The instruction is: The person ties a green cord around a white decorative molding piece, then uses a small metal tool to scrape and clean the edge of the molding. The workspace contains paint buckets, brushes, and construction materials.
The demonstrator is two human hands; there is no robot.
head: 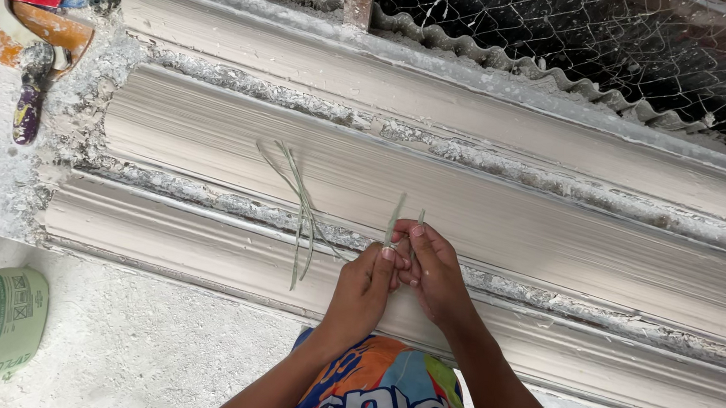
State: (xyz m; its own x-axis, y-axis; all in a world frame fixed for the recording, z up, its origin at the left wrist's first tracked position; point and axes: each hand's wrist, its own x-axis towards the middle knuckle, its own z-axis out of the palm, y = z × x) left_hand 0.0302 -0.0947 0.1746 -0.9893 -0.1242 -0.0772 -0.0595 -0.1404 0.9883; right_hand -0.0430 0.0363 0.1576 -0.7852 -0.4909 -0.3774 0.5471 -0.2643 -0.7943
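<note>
Pinching thin green fibre strands (397, 221), the left hand (366, 286) and right hand (433, 268) are held together over the plaster moulding (555, 231); a loose strand bundle (300, 211) is laid just beside them.

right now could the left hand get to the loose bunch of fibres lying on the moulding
Probably yes: the loose fibre bunch lies just left of the left hand, nothing between them, though both hands are pinching other strands.

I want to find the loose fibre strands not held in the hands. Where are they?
In the head view, the loose strands lie on the plaster moulding, just left of the left hand.
</note>
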